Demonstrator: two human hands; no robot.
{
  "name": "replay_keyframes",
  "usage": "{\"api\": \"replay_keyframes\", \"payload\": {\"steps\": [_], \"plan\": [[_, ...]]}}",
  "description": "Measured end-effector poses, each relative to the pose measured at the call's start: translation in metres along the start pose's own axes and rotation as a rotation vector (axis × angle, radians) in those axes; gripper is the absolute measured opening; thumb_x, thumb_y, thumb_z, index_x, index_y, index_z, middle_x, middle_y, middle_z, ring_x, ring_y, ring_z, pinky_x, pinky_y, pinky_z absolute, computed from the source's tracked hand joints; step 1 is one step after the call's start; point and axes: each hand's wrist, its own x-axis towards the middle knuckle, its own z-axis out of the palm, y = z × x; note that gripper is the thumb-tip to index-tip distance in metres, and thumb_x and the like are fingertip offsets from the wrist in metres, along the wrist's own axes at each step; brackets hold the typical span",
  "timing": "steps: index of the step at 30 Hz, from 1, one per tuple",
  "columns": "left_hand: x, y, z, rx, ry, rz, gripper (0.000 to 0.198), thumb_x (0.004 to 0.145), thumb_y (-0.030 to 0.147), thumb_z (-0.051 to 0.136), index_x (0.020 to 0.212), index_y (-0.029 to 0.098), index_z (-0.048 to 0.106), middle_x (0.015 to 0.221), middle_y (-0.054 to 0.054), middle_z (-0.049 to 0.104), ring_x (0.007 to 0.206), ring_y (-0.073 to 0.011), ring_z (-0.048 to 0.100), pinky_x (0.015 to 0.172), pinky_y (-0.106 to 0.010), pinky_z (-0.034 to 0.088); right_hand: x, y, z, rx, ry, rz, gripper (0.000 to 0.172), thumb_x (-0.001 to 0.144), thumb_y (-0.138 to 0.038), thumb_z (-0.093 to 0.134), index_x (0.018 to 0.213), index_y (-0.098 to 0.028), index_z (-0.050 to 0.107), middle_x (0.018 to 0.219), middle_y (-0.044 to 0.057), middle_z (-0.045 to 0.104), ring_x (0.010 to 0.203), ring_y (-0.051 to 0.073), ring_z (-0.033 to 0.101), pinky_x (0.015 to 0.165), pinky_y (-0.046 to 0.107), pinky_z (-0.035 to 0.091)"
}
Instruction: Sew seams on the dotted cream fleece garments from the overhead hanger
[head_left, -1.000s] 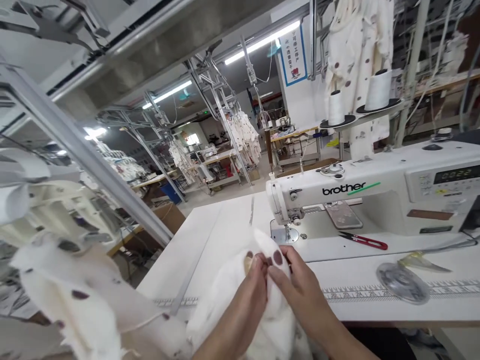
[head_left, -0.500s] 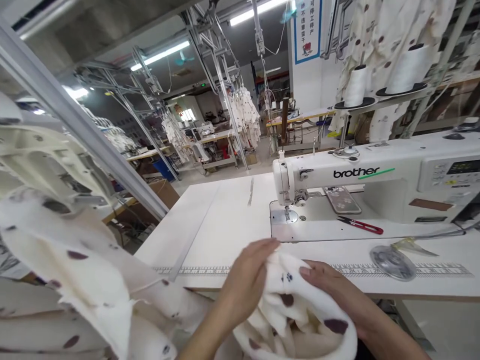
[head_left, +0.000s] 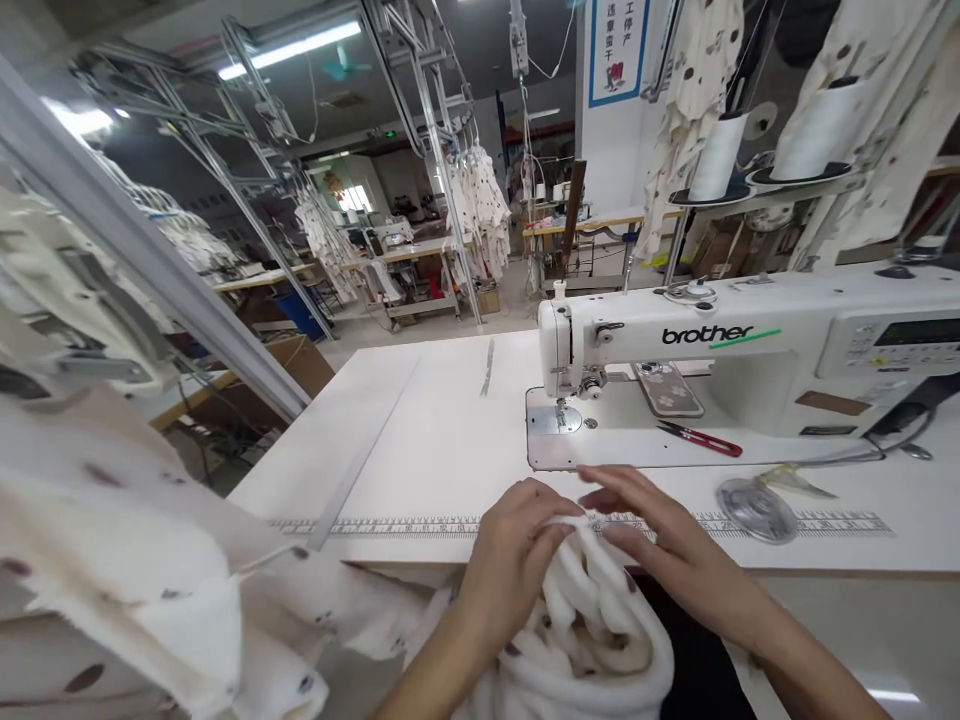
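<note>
A bunched piece of white fleecy fabric with dark spots [head_left: 626, 655] hangs in folds at the table's front edge. My left hand [head_left: 521, 545] pinches its upper edge between thumb and fingers. Just to the right, my right hand [head_left: 660, 535] has its fingers spread, thumb apart, close beside the top fold; whether the fingertips touch the cloth is hard to see. Behind both hands stands a white sewing machine [head_left: 675, 345], its needle and presser foot [head_left: 561, 415] over a metal plate, with no cloth under them.
Red thread snips [head_left: 701, 438] lie on the machine bed. A clear round dish [head_left: 756, 510] sits at right on the white table [head_left: 420, 430], near a printed ruler strip [head_left: 435, 527]. More spotted fabric [head_left: 112, 560] hangs at left beside a metal post [head_left: 172, 230]. Thread cones [head_left: 718, 160] stand behind.
My right hand has loosened from the cloth and its fingers have spread. My left hand still grips the edge, now more gathered. The view has shifted slightly.
</note>
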Motion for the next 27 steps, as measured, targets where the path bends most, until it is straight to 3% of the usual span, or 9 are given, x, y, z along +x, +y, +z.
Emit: {"api": "replay_keyframes", "payload": {"steps": [4, 9, 12, 15, 18, 20, 22, 25, 27], "plan": [[-0.002, -0.001, 0.003, 0.032, 0.069, -0.071, 0.011, 0.076, 0.021, 0.055, 0.079, 0.022, 0.065, 0.080, -0.002, 0.062, 0.075, -0.0158, 0.056, 0.070, -0.026, 0.044, 0.010, -0.007, 0.005, -0.050, 0.011, 0.011, 0.019, 0.083, -0.036, 0.053, 0.091, -0.024, 0.064, 0.084, 0.002, 0.064, 0.078, 0.018, 0.058, 0.071, 0.028, 0.045], [-0.003, 0.002, 0.000, 0.066, -0.021, -0.002, 0.014, 0.079, 0.021, 0.051, 0.078, 0.021, 0.065, 0.078, -0.003, 0.058, 0.070, -0.0138, 0.054, 0.065, -0.024, 0.042, 0.019, -0.011, 0.001, 0.068, -0.060, 0.131, 0.021, 0.080, -0.037, 0.054, 0.072, -0.019, 0.059, 0.060, -0.003, 0.055, 0.056, 0.011, 0.051, 0.054, 0.022, 0.040], [-0.003, 0.001, 0.000, 0.045, -0.039, 0.081, 0.014, 0.080, 0.021, 0.050, 0.080, 0.020, 0.064, 0.080, -0.004, 0.057, 0.075, -0.0145, 0.054, 0.069, -0.025, 0.043, 0.030, -0.009, -0.003, 0.264, -0.222, 0.267, 0.027, 0.074, -0.043, 0.060, 0.069, -0.017, 0.054, 0.053, -0.005, 0.049, 0.047, 0.010, 0.048, 0.046, 0.020, 0.039], [-0.005, -0.003, 0.003, -0.028, -0.005, 0.098, 0.011, 0.080, 0.020, 0.051, 0.077, 0.019, 0.062, 0.097, -0.006, 0.056, 0.083, -0.0150, 0.055, 0.073, -0.025, 0.044, 0.039, 0.002, 0.004, 0.534, -0.382, 0.432, 0.032, 0.065, -0.044, 0.068, 0.065, -0.015, 0.053, 0.048, -0.006, 0.045, 0.041, 0.007, 0.041, 0.040, 0.017, 0.033], [-0.009, -0.008, 0.008, -0.075, 0.000, 0.129, 0.009, 0.080, 0.018, 0.051, 0.078, 0.019, 0.059, 0.104, -0.005, 0.058, 0.090, -0.0154, 0.055, 0.079, -0.026, 0.043, 0.038, 0.015, 0.018, 0.805, -0.417, 0.561, 0.029, 0.058, -0.033, 0.073, 0.063, -0.013, 0.053, 0.052, -0.005, 0.046, 0.046, 0.005, 0.040, 0.046, 0.016, 0.031], [-0.012, -0.011, 0.011, -0.074, 0.018, 0.164, 0.009, 0.082, 0.016, 0.049, 0.079, 0.019, 0.057, 0.095, -0.004, 0.062, 0.090, -0.0147, 0.055, 0.079, -0.026, 0.043, 0.034, 0.019, 0.025, 0.874, -0.377, 0.594, 0.028, 0.055, -0.030, 0.074, 0.063, -0.013, 0.053, 0.054, -0.005, 0.045, 0.049, 0.005, 0.040, 0.049, 0.017, 0.032], [-0.013, -0.014, 0.013, -0.045, 0.082, 0.188, 0.011, 0.082, 0.013, 0.047, 0.080, 0.019, 0.056, 0.088, -0.002, 0.063, 0.087, -0.0141, 0.056, 0.077, -0.026, 0.043, 0.027, 0.016, 0.028, 0.823, -0.266, 0.566, 0.032, 0.060, -0.039, 0.071, 0.063, -0.014, 0.052, 0.054, -0.005, 0.043, 0.049, 0.006, 0.038, 0.049, 0.018, 0.031], [-0.013, -0.020, 0.017, 0.002, 0.238, 0.173, 0.012, 0.083, 0.014, 0.044, 0.083, 0.019, 0.056, 0.087, -0.003, 0.061, 0.085, -0.0143, 0.056, 0.073, -0.026, 0.043, 0.015, 0.008, 0.031, 0.569, -0.026, 0.401, 0.039, 0.074, -0.056, 0.054, 0.072, -0.017, 0.052, 0.060, -0.003, 0.044, 0.055, 0.010, 0.040, 0.051, 0.020, 0.032], [-0.011, -0.023, 0.020, 0.014, 0.310, 0.150, 0.011, 0.083, 0.016, 0.044, 0.084, 0.019, 0.055, 0.087, -0.003, 0.060, 0.084, -0.0145, 0.055, 0.072, -0.026, 0.043, 0.007, 0.002, 0.035, 0.366, 0.101, 0.302, 0.036, 0.077, -0.054, 0.053, 0.079, -0.018, 0.051, 0.066, -0.003, 0.047, 0.060, 0.011, 0.043, 0.054, 0.021, 0.034]]}}
